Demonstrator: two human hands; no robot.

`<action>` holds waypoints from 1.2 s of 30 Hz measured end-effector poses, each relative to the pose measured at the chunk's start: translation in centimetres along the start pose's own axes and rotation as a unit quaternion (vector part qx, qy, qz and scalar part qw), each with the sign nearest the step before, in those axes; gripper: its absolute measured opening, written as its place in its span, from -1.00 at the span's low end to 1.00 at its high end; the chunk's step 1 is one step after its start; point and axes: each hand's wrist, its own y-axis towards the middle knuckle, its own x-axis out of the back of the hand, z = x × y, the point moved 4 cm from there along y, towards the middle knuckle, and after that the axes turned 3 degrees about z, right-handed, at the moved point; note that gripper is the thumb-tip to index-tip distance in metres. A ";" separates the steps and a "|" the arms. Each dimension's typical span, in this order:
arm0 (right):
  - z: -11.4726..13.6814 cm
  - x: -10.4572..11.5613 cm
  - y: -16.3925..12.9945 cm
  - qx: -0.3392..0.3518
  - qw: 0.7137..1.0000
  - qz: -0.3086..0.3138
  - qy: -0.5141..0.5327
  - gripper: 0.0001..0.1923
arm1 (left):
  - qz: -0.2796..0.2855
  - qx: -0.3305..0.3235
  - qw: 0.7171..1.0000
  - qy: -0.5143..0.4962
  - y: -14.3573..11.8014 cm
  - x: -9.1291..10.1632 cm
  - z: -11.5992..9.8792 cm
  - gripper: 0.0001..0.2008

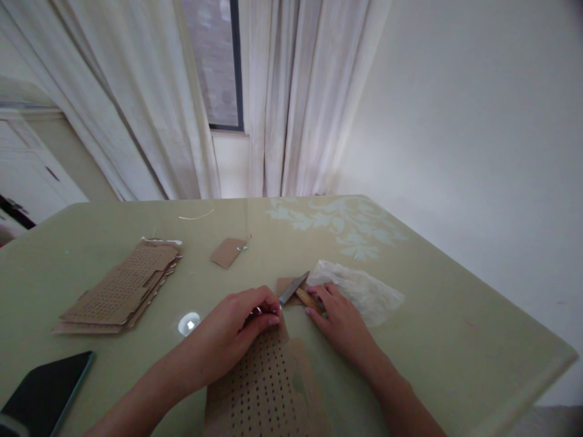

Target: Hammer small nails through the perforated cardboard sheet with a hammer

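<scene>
Pinches the far end of a perforated cardboard sheet [262, 391] with the left hand [234, 331], fingers drawn together at the edge, probably to steady it there. Can make out a shiny glint under the curled fingers, too small and hidden to name; cannot tell, then, about a second item in the pinch. Has the sheet lying lengthwise and running out of view at the bottom, likely so as to bring its far end within reach of both hands. Rests the right hand [337, 315] just beyond, fingers parted around a wooden handle [307, 298], not visibly closed on it. Shows a metal blade [294, 288] beside the handle, angled over a small cardboard piece [283, 284], seemingly placed for easy reach. Has a crumpled translucent bag [359, 291] next to the right hand, perhaps put aside on the tabletop [455, 340], and a stack of perforated cardboard [121, 285] well apart on the left, presumably to spare working room, with a small card [226, 253] farther back and a dark flat device [48, 385] nearer.
</scene>
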 end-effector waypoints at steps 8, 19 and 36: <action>-0.3 -0.3 -0.1 0.006 1.000 -0.003 -0.001 -0.65 | -0.012 -0.004 1.000 0.011 0.0 -0.2 0.1 -0.86; -0.1 -0.2 0.0 0.013 1.000 -0.008 0.002 -0.63 | -0.021 -0.020 0.998 0.054 -0.2 -0.6 0.3 -0.88; -0.1 1.5 -0.3 -0.015 0.997 -0.082 -0.006 -0.83 | -0.003 -0.056 0.995 0.084 0.2 -1.3 0.3 -0.85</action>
